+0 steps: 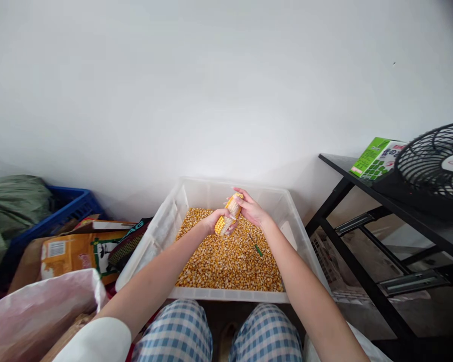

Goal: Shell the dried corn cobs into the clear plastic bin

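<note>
Head view, my only feed. I look down past two knees in blue-and-white check (179, 327) to a translucent plastic tub (230, 294) against a white wall (226, 100). Loose corn kernels (226, 266), yellow and pale, spread across its bottom. A small green scrap (258, 250) lies on them, right of the middle.

The ear of corn (233, 207) is up off the kernels, over the tub, tilted with its upper end to the right. Yellow kernels show along its left side and lower end; a paler stretch runs down the right.

Left hand (212, 221): grip closed round the lower part of the ear. Right hand (252, 208): grip closed on the upper part, thumb across the front. Some fingers hidden behind the ear; I cannot tell their exact placing.

Left of the tub I note a black mesh bag (132, 245) touching or just beside it, an orange carton (70, 254), a blue crate (79, 203) and a green sack (17, 208). A white sack (56, 291) gapes nearest me. To the right, a black surface (337, 165) carries a green-and-white box (377, 158), with a black fan (430, 161) beside it.
</note>
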A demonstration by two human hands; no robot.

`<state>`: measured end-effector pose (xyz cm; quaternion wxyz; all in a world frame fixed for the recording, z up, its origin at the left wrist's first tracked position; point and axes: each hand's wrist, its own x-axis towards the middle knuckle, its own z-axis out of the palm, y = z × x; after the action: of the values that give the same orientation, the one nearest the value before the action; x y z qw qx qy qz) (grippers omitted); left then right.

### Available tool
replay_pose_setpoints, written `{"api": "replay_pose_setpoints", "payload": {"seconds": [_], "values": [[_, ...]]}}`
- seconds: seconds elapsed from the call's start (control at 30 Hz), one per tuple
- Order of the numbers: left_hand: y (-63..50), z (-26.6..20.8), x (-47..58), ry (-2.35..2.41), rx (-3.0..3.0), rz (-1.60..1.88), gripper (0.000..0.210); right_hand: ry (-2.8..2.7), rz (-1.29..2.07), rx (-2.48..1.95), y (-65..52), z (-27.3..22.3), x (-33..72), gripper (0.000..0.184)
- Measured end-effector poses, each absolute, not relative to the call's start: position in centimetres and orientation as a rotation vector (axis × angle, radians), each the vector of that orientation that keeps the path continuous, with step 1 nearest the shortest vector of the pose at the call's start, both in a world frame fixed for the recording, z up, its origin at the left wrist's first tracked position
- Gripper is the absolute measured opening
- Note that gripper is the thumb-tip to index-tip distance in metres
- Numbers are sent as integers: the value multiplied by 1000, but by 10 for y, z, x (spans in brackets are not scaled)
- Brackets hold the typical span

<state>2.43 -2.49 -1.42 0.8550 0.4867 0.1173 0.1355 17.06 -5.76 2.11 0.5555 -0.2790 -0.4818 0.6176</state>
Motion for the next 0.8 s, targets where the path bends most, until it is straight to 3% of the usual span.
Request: {"api": "replay_pose_setpoints", "payload": {"seconds": [0.27, 0.5, 0.7, 0.8], "values": [[-30, -6, 22, 291, 1030, 268, 39, -1207, 1483, -727, -60, 28, 175, 48], [-33, -1, 31, 312, 1132, 300, 30, -1192, 1585, -632, -66, 42, 186, 46], [-33, -7, 51, 746, 1556, 800, 25, -1066, 1185, -924, -48, 17, 171, 29], [-34, -7, 52, 733, 1572, 822, 26, -1094, 1211, -893, -44, 12, 169, 29]]}}
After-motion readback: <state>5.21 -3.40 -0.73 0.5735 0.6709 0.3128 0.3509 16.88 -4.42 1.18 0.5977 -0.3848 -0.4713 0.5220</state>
